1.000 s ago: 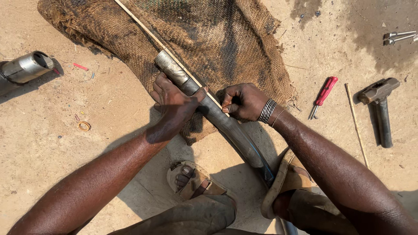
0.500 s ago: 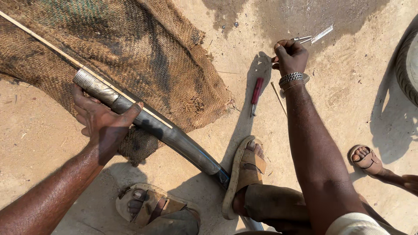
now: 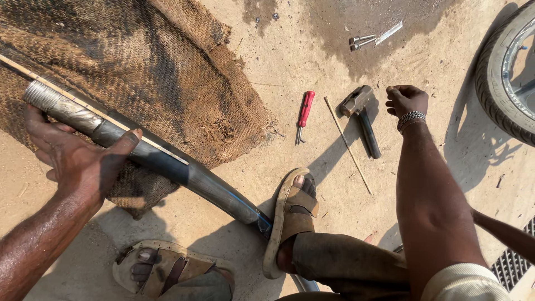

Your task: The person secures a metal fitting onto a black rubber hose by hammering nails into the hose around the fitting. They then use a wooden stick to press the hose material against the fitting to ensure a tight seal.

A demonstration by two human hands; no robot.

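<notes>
My left hand (image 3: pixel 78 164) grips a long dark metal tube (image 3: pixel 167 167) near its silver threaded end (image 3: pixel 42 96), thumb laid over the top. A thin pale stick (image 3: pixel 111 120) lies along the tube. The tube slants down to the right, and its lower end rests against my sandalled right foot (image 3: pixel 292 220). My right hand (image 3: pixel 407 100) hovers with curled fingers just right of a hammer (image 3: pixel 365 120) lying on the ground. Nothing shows inside that fist.
A brown burlap sack (image 3: pixel 145 67) lies under the tube. A red screwdriver (image 3: pixel 305 114) and a thin rod (image 3: pixel 348 146) lie left of the hammer. Bolts (image 3: pixel 361 40) and a metal strip (image 3: pixel 388 32) sit farther off. A tyre (image 3: pixel 499 78) is at the right edge, a grate (image 3: pixel 510 267) at the bottom right.
My right hand let go of the tube, reached out to the bolts, then drew back beside the hammer. The left hand slid up toward the tube's threaded end.
</notes>
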